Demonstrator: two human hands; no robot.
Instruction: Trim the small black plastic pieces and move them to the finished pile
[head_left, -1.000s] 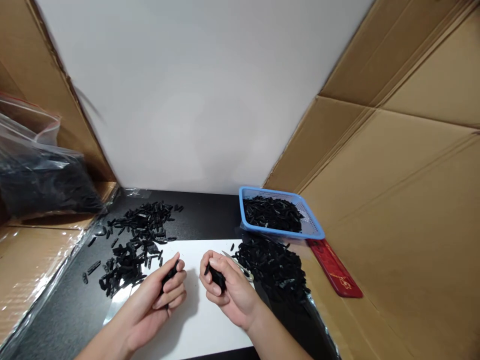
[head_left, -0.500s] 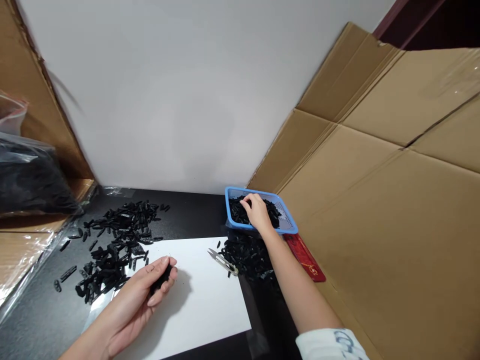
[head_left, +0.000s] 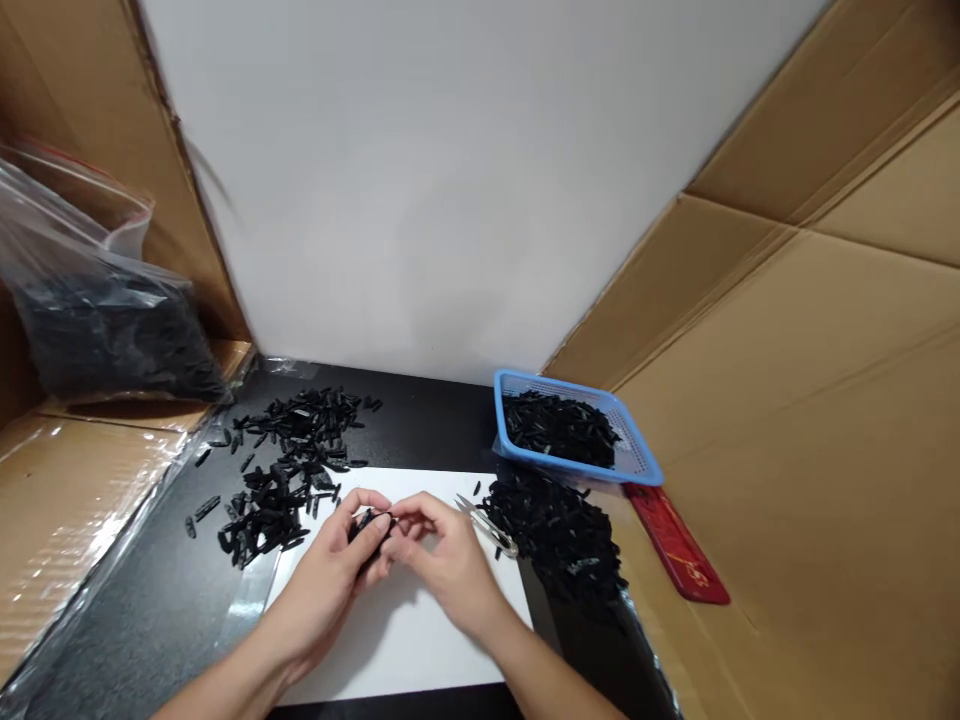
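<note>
Both my hands meet over a white sheet (head_left: 420,640) on the black table. My left hand (head_left: 330,575) is curled around small black plastic pieces (head_left: 365,524). My right hand (head_left: 442,560) pinches at those same pieces with thumb and forefinger, fingertips touching the left hand's. A small pair of metal snips (head_left: 489,528) lies on the sheet just right of my right hand.
Loose black pieces are scattered at the left (head_left: 285,465) and heaped at the right (head_left: 562,535). A blue basket (head_left: 637,455) holds more of them. A red flat object (head_left: 679,550) lies by the cardboard wall. A clear bag of black parts (head_left: 105,325) sits at far left.
My right hand has come back from the blue basket to the white sheet and joined my left hand on the black pieces. The view has shifted slightly.
</note>
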